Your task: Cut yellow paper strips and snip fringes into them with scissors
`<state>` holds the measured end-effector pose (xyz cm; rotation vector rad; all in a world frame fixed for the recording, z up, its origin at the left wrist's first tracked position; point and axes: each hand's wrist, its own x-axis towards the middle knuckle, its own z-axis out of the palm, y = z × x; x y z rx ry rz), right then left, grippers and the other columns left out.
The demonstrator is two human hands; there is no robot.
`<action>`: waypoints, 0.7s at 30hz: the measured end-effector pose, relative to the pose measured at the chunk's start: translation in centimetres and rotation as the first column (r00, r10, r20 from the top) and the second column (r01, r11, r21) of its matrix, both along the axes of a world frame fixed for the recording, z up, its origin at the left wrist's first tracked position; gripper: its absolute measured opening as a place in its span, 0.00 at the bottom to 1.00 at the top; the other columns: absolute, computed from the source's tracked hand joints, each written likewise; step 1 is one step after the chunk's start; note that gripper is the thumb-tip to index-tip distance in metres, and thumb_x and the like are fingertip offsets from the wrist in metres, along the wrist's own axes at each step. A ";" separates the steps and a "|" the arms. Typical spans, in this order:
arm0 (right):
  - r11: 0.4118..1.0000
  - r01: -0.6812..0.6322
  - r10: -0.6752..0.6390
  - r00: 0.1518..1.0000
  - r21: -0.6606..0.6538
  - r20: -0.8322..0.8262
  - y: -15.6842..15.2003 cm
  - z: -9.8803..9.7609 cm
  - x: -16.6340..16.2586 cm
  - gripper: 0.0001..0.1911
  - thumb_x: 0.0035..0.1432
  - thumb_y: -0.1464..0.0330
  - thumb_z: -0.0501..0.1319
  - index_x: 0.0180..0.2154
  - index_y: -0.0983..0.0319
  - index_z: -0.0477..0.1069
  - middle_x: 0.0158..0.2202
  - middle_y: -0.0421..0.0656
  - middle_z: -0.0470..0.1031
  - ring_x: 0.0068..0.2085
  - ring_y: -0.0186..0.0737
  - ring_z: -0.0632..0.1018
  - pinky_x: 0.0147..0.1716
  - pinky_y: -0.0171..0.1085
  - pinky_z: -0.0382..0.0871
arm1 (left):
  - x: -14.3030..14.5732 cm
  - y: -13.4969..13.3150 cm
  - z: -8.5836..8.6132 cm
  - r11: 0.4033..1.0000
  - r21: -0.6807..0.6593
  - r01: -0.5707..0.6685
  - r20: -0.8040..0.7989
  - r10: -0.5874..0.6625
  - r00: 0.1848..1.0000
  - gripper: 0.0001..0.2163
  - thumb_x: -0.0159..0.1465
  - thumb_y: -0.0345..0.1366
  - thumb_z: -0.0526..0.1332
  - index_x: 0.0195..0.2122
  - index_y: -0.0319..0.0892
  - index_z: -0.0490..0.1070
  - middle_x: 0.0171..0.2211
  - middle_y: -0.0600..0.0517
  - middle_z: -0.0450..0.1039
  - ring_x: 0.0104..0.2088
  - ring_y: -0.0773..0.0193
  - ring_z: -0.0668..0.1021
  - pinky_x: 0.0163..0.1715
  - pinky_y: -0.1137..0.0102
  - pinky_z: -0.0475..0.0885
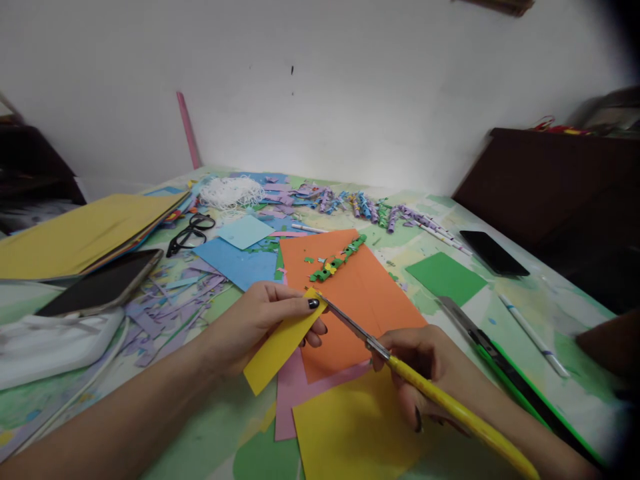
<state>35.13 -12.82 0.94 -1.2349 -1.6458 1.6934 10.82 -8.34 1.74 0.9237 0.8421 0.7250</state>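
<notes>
My left hand (265,320) pinches a yellow paper strip (280,343) between thumb and fingers, holding it tilted above the table. My right hand (430,370) grips yellow-handled scissors (400,363), whose metal blades point up-left and meet the top end of the strip near my left thumb. Under both hands lie an orange sheet (360,293), a pink sheet (295,393) and a larger yellow sheet (355,427).
Second green-handled scissors (500,360) lie to the right, by a green square (446,277) and a pen (533,333). A phone (493,252) sits far right, another phone (103,283) left. Glasses (190,233), purple scraps (165,310), rolled paper pieces (370,207) and a paper stack (85,230) surround.
</notes>
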 end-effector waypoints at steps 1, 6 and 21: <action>1.000 0.005 -0.005 1.000 0.008 0.015 0.0 0.0 0.0 0.30 0.37 0.45 0.69 0.28 0.65 0.70 0.14 0.37 0.70 0.13 0.25 0.61 0.11 0.26 0.49 | 0.0 0.0 0.0 1.000 -0.003 0.000 0.001 0.000 1.000 0.07 0.57 0.33 0.64 0.25 0.35 0.79 0.23 0.47 0.78 0.23 0.68 0.78 0.26 0.76 0.72; 0.999 0.007 -0.010 0.998 0.046 0.061 -0.1 0.2 0.0 0.30 0.37 0.44 0.68 0.26 0.64 0.70 0.13 0.37 0.69 0.12 0.25 0.60 0.10 0.27 0.47 | 0.1 -0.1 0.0 1.000 -0.004 0.003 0.009 -0.003 1.000 0.07 0.58 0.32 0.64 0.25 0.35 0.79 0.23 0.48 0.78 0.23 0.68 0.78 0.26 0.77 0.72; 0.999 0.014 -0.017 0.997 0.047 0.079 -0.1 0.4 -0.1 0.24 0.37 0.52 0.73 0.24 0.64 0.69 0.13 0.33 0.62 0.15 0.25 0.58 0.13 0.28 0.45 | 0.1 0.0 -0.1 1.000 -0.005 0.006 0.017 -0.006 1.000 0.08 0.57 0.32 0.64 0.25 0.35 0.79 0.23 0.47 0.78 0.23 0.68 0.78 0.26 0.77 0.73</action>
